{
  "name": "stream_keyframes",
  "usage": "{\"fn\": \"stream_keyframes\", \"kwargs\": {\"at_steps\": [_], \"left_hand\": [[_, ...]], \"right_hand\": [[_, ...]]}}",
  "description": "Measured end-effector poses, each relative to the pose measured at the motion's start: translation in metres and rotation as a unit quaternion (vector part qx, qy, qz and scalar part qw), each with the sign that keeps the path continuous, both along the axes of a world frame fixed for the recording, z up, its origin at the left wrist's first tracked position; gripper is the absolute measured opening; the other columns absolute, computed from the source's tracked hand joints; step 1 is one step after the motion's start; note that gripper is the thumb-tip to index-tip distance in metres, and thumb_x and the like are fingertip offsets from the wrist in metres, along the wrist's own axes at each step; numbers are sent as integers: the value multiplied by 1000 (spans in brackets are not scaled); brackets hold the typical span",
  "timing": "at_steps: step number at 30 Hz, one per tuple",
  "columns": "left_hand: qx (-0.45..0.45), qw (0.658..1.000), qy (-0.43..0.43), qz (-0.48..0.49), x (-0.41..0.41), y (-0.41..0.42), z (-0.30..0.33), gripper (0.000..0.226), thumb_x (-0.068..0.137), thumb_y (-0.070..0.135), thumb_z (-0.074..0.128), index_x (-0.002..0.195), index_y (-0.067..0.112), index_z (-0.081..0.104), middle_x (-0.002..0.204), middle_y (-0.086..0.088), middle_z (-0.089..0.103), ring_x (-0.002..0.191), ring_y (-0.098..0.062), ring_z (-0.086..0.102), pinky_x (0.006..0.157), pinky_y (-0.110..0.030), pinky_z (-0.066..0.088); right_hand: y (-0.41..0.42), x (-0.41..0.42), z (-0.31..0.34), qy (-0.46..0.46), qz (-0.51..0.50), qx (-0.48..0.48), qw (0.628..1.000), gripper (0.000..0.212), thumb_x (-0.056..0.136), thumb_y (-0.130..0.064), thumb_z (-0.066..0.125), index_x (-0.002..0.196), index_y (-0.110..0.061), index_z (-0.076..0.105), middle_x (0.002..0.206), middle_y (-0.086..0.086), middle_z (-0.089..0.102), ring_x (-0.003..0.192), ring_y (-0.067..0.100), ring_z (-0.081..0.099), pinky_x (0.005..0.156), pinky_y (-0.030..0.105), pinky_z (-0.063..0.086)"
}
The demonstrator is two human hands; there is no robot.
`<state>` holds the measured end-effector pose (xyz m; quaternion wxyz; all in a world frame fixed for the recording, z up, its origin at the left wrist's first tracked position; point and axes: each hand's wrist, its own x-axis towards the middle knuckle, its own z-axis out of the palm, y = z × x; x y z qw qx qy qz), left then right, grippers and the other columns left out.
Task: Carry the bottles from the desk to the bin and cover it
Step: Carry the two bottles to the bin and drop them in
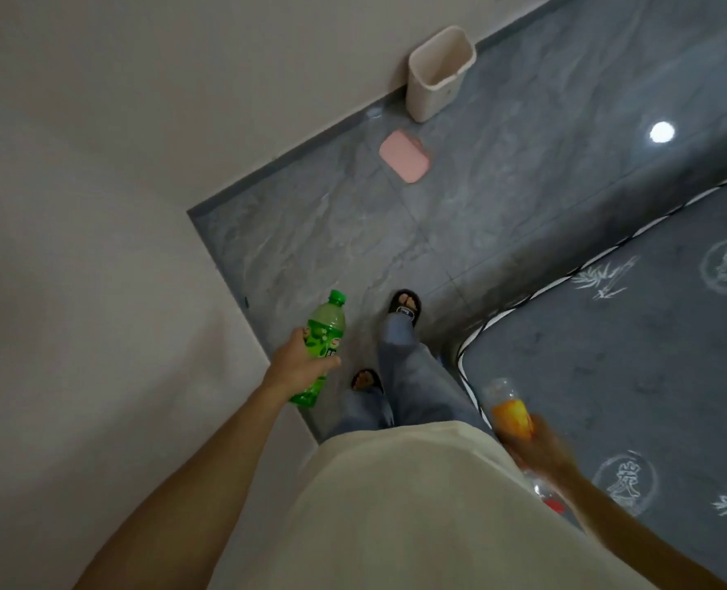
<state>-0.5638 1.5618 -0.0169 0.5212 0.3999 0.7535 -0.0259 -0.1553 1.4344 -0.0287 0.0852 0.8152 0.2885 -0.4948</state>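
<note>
My left hand (300,361) grips a green bottle (322,334) with a green cap, held out over the floor at my left side. My right hand (542,451) holds a clear bottle with an orange label (511,413) low at my right hip; its lower end with a red cap (555,505) shows blurred below the hand. The white bin (438,74) stands open against the wall far ahead, and nothing shows inside it. A pink lid (404,155) lies flat on the floor just in front of the bin.
A white wall (98,206) runs along my left and forms a corner beside the green bottle. A grey patterned mattress (630,355) fills the right side. Grey tiled floor (396,236) stretches between them toward the bin. My feet in black sandals (405,306) stand on it.
</note>
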Motion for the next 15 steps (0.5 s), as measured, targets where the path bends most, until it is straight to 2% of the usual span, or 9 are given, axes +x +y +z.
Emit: {"fn": "stream_keyframes", "kwargs": {"at_steps": [2,5,9,11,12,13,15], "left_hand": [[-3,1000,-4,-25,15,42,-1,85,63,53,84,133,21,48,117,-4,65,106,-26,63,88,-37,53],[-14,998,8,-60,31,91,-1,86,64,50,85,135,18,47,118,-8,66,109,-30,64,97,-45,54],[-29,995,20,-92,40,141,-3,72,66,42,86,125,14,57,112,-9,70,103,-30,67,94,-47,55],[-31,995,24,-93,41,160,0,63,68,35,87,123,18,61,110,-6,71,103,-28,67,94,-43,54],[-31,995,27,-92,42,168,3,56,69,33,87,119,22,64,107,-3,72,101,-26,68,91,-40,54],[-32,995,34,-89,41,177,5,49,69,31,88,112,26,66,102,0,72,98,-25,69,86,-36,53],[-52,994,44,-82,40,194,5,45,69,30,88,103,30,59,95,3,67,88,-23,65,78,-32,49]], "right_hand": [[16,6,-5,18,-29,-17,999,29,86,-29,77,95,-3,68,85,25,72,81,39,71,78,48,55],[52,14,-8,12,-62,-5,998,23,82,-30,82,85,-9,75,80,19,75,76,33,73,76,46,57],[121,25,-10,23,-102,-12,994,33,82,-33,81,94,-5,67,81,19,72,73,34,70,78,48,57],[163,34,-10,38,-126,14,991,29,81,-28,83,85,-7,64,65,13,66,56,27,64,67,47,58],[185,38,-9,34,-125,31,991,28,81,-28,83,84,-11,62,61,8,65,51,21,62,57,39,56],[209,41,-6,29,-123,47,991,29,81,-31,83,87,-14,61,63,5,66,50,17,62,50,31,54],[258,47,-3,40,-132,73,988,38,81,-39,81,102,-16,59,74,6,69,57,17,66,51,27,51]]}}
